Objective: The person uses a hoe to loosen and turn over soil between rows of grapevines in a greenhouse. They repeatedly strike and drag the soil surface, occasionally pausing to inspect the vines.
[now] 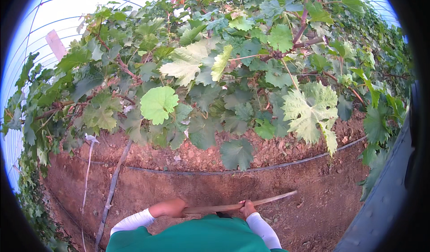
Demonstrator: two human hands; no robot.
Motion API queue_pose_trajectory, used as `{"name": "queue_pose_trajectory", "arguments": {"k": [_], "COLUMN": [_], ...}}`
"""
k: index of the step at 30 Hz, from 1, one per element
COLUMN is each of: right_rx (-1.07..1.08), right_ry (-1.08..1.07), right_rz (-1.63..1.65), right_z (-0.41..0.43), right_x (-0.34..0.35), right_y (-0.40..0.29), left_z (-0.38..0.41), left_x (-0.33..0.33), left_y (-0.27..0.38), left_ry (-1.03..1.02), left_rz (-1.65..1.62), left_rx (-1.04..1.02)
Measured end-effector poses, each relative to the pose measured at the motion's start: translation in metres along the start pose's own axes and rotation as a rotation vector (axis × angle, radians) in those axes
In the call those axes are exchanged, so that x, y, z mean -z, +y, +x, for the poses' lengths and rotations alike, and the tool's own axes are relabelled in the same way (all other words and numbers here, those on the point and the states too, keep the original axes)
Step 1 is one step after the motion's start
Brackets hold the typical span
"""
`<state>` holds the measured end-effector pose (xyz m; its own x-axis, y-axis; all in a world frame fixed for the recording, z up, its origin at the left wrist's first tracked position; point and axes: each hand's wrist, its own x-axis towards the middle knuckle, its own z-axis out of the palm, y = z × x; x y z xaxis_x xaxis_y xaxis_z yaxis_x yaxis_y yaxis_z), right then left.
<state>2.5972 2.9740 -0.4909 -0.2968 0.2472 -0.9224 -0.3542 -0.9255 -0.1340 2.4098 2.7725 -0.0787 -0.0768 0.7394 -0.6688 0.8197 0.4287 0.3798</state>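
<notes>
A long wooden stick (213, 208) lies crosswise close in front of my green garment, low in the view. My left hand (174, 207) is closed on its left end. Further right, my right hand (247, 208) grips the same stick, its fingers wrapped around it, and the thin tip sticks out to the right past that hand. A small dark object (223, 215), too hidden to name, shows between the hands at the garment's edge. Grapevine leaves (237, 153) hang beyond the hands, apart from the stick.
Dense grapevines spread ahead under a hooped greenhouse roof (90, 3). A dark irrigation hose (208, 173) runs across the reddish soil. At left stand a slanting pole (112, 188) and a pale string (88, 171). A grey-blue surface (373, 191) slopes along the right edge.
</notes>
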Motion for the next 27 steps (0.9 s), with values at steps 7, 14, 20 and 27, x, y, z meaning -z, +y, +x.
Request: {"name": "queue_pose_trajectory", "arguments": {"k": [7,14,20,27], "right_rx": [-0.025,-0.037,0.01,0.032], "right_ry": [-0.05,-0.022,-0.041,-0.004], "right_rz": [-0.153,-0.065,-0.243,-0.176], "right_z": [0.008,0.03,0.036,0.018], "right_x": [-0.004,0.0,-0.003,-0.015], "right_y": [-0.01,-0.021,-0.036,-0.035], "left_z": [0.016,0.017,0.022,0.023], "left_x": [0.008,0.007,0.02,0.033], "left_y": [-0.004,-0.003,0.005,0.007], "left_ry": [0.123,0.474,0.679,0.676], "left_rz": [0.074,-0.044,-0.4,-0.384], "left_rx": [0.008,-0.092,-0.319,-0.425]}}
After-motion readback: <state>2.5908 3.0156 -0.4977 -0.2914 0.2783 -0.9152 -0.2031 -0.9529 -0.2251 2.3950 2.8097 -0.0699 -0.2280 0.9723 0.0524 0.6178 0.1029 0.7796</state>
